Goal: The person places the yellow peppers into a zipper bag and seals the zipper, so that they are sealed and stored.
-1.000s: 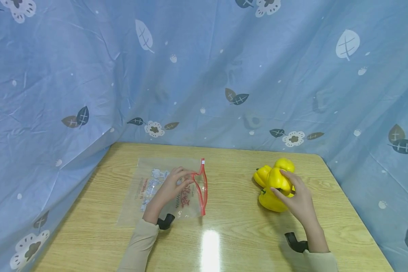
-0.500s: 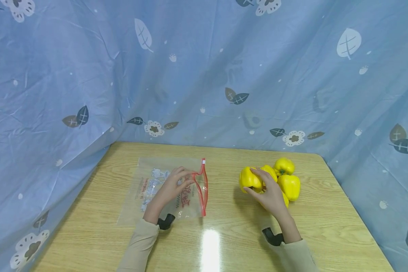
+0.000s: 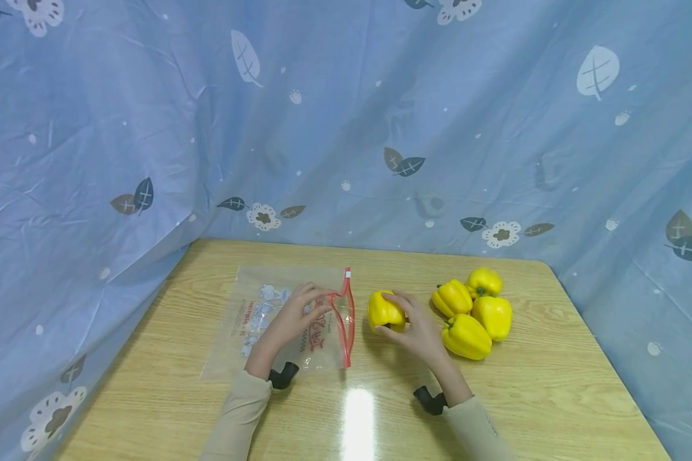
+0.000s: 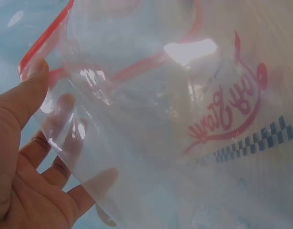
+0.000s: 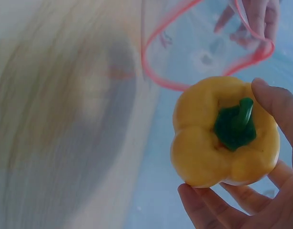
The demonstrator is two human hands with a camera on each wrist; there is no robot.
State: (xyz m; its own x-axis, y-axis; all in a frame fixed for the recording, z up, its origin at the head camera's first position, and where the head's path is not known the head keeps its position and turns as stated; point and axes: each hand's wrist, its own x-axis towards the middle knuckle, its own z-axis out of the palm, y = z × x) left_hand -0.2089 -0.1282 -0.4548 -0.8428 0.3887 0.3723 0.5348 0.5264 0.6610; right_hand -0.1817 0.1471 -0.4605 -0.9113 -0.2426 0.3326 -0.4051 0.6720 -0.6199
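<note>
My left hand point(image 3: 293, 315) pinches the upper side of a clear zip bag point(image 4: 151, 143) near its red-edged mouth, thumb on one face and fingers behind the film. The bag lies on its side with the mouth parted toward the right. A yellow bell pepper point(image 5: 203, 138) with a green stem is in my right hand point(image 3: 418, 330), gripped between thumb and fingers. In the head view this pepper point(image 3: 383, 311) is just right of the bag's red rim point(image 3: 350, 320). From the right wrist, its stem end faces the camera and the parted mouth shows beyond it.
Several more yellow bell peppers point(image 3: 466, 337) sit clustered on the wooden table point(image 3: 553, 384) to the right of my right hand. A blue patterned cloth point(image 3: 346, 128) hangs behind the table and along its sides.
My right hand has carried its bell pepper leftward from the cluster to near the bag's mouth. My left hand keeps its hold on the bag, almost in place.
</note>
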